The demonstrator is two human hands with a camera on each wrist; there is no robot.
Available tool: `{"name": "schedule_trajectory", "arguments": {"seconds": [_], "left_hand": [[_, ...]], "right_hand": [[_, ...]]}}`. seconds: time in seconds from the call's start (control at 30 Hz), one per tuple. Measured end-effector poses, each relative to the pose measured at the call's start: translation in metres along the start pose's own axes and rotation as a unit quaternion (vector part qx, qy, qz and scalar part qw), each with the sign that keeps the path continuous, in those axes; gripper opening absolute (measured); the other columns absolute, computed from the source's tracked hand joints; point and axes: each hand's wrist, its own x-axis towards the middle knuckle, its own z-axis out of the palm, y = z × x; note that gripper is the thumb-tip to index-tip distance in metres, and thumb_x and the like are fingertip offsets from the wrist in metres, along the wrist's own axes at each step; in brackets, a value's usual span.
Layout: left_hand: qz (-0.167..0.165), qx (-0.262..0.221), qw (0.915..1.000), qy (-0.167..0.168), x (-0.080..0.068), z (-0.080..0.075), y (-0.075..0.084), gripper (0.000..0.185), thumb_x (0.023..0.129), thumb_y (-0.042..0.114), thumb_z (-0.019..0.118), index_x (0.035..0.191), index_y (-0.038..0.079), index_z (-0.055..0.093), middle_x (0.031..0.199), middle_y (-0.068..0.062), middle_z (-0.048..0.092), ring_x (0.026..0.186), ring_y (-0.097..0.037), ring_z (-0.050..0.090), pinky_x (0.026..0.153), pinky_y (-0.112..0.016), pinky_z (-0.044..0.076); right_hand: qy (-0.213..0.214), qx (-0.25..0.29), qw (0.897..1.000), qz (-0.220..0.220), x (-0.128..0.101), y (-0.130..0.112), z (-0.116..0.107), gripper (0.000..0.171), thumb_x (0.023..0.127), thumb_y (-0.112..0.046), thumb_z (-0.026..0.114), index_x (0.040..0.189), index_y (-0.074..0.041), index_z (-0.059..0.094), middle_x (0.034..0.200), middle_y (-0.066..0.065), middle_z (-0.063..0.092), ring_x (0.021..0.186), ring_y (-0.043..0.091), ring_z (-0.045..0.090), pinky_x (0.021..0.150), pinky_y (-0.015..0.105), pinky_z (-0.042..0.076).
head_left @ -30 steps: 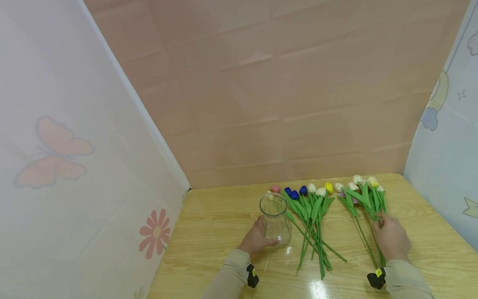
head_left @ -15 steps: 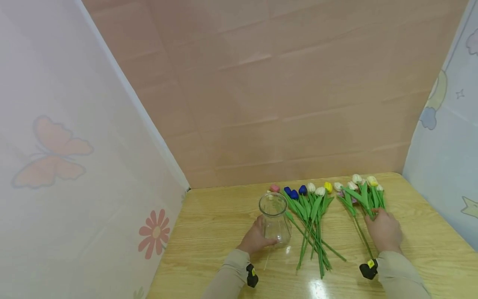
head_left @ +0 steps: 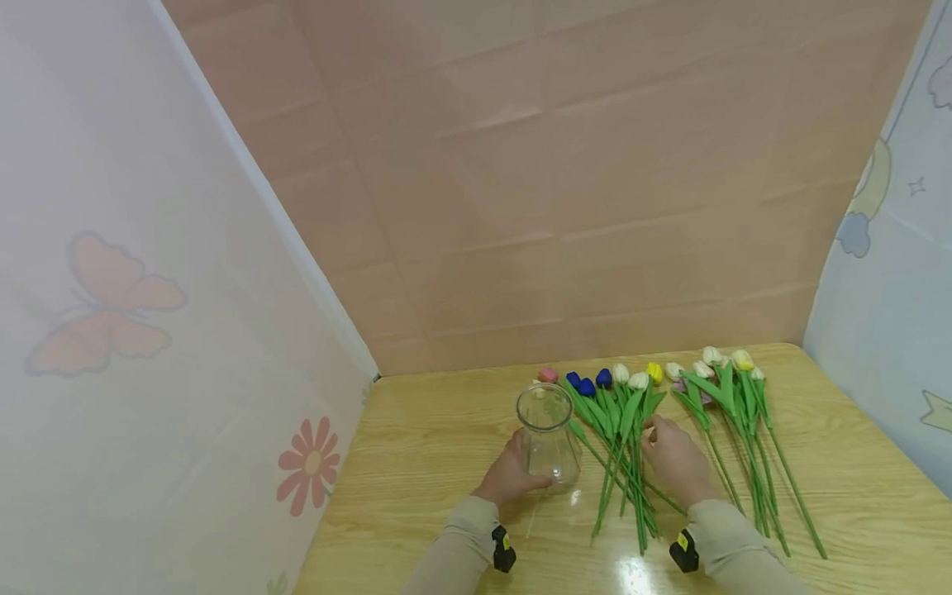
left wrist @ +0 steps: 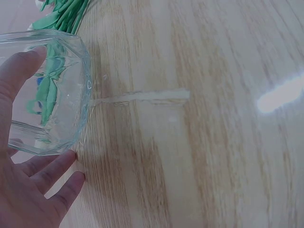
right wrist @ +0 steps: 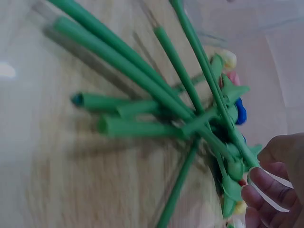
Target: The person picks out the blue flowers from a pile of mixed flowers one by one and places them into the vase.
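Green stems run lengthwise just left of your right hand, fingers loosely curled, while your left hand grasps the vase.

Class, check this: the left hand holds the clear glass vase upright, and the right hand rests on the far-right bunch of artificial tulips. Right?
Not quite. The right hand rests on the middle bunch of artificial tulips, beside the clear glass vase that the left hand holds upright; the head view shows it.

The head camera looks forward and down from above at the whole wooden table. The left wrist camera sits close beside the glass vase, facing across the tabletop. The right wrist camera looks closely along the green flower stems, also visible from the head.
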Motion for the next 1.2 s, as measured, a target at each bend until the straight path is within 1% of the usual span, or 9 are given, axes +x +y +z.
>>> {"name": "schedule_trajectory", "arguments": {"seconds": [0.13,0.3,0.37,0.6,0.8,0.9,0.97,1.1,1.2], "left_hand": [[0.000,0.000,1.0000,0.002,-0.001,0.001,-0.001,0.106,0.073,0.048,0.081,0.152,0.009,0.021,0.147,-0.020,0.039,0.130,-0.037,0.046,0.101,-0.052,0.043],[-0.005,0.014,0.9999,0.005,-0.001,0.000,-0.001,0.107,0.073,0.051,0.080,0.152,0.009,0.019,0.147,-0.021,0.039,0.130,-0.038,0.047,0.101,-0.052,0.043],[-0.005,0.015,0.9999,0.006,-0.001,0.000,0.000,0.107,0.073,0.050,0.080,0.152,0.009,0.020,0.147,-0.022,0.039,0.129,-0.039,0.048,0.101,-0.053,0.044],[-0.005,0.008,1.0000,0.003,-0.001,0.001,-0.001,0.107,0.073,0.049,0.081,0.152,0.010,0.020,0.147,-0.021,0.039,0.129,-0.038,0.047,0.101,-0.052,0.043],[0.000,0.012,0.9999,0.006,-0.001,0.002,-0.001,0.106,0.073,0.048,0.081,0.151,0.010,0.021,0.146,-0.021,0.040,0.129,-0.038,0.047,0.101,-0.052,0.044],[-0.005,0.013,0.9999,0.004,-0.001,0.001,0.000,0.106,0.073,0.050,0.080,0.152,0.011,0.020,0.147,-0.019,0.040,0.130,-0.037,0.047,0.102,-0.051,0.043],[-0.007,0.012,0.9999,0.005,-0.001,0.001,0.001,0.107,0.073,0.049,0.081,0.152,0.010,0.021,0.147,-0.020,0.040,0.129,-0.038,0.047,0.101,-0.053,0.043],[-0.013,0.016,0.9998,0.005,-0.001,0.000,0.004,0.107,0.073,0.050,0.080,0.152,0.010,0.021,0.147,-0.020,0.040,0.129,-0.038,0.047,0.102,-0.052,0.043],[-0.014,0.028,0.9995,0.004,0.000,0.000,0.004,0.106,0.074,0.051,0.079,0.152,0.011,0.020,0.147,-0.018,0.041,0.129,-0.036,0.048,0.102,-0.050,0.044]], "right_hand": [[-0.039,-0.001,0.999,0.010,0.001,-0.012,0.010,0.024,0.095,-0.012,0.055,0.114,0.001,0.060,0.090,0.010,0.065,0.055,0.011,0.053,0.045,0.029,0.040],[-0.066,-0.011,0.998,0.003,0.005,-0.020,0.019,0.021,0.094,-0.015,0.057,0.110,-0.002,0.061,0.071,0.001,0.058,0.054,0.012,0.049,0.046,0.029,0.038],[-0.076,-0.017,0.997,0.002,0.006,-0.021,0.022,0.018,0.094,-0.015,0.057,0.108,-0.003,0.061,0.067,-0.001,0.055,0.053,0.013,0.046,0.046,0.029,0.037],[-0.118,-0.036,0.992,0.010,0.011,-0.030,0.023,0.008,0.093,-0.013,0.061,0.095,-0.006,0.058,0.072,0.001,0.058,0.057,0.014,0.051,0.049,0.031,0.041],[-0.126,-0.039,0.991,0.017,0.013,-0.030,0.025,0.009,0.093,-0.012,0.061,0.089,-0.008,0.054,0.066,0.002,0.053,0.055,0.016,0.047,0.048,0.030,0.036],[-0.123,-0.015,0.992,0.025,0.013,-0.029,0.026,0.006,0.093,-0.010,0.059,0.091,-0.007,0.055,0.067,0.003,0.053,0.057,0.017,0.046,0.050,0.031,0.037],[-0.119,0.014,0.992,0.032,0.013,-0.028,0.025,0.006,0.094,-0.009,0.057,0.096,-0.003,0.056,0.071,0.003,0.056,0.059,0.016,0.047,0.053,0.031,0.039],[-0.109,0.080,0.989,0.060,0.014,-0.027,0.026,0.019,0.095,-0.007,0.053,0.110,0.004,0.051,0.072,0.007,0.057,0.059,0.016,0.048,0.053,0.031,0.039],[-0.098,0.136,0.982,0.090,0.015,-0.025,0.026,0.027,0.095,-0.006,0.053,0.115,0.009,0.042,0.070,0.010,0.056,0.057,0.016,0.050,0.052,0.031,0.040]]}}
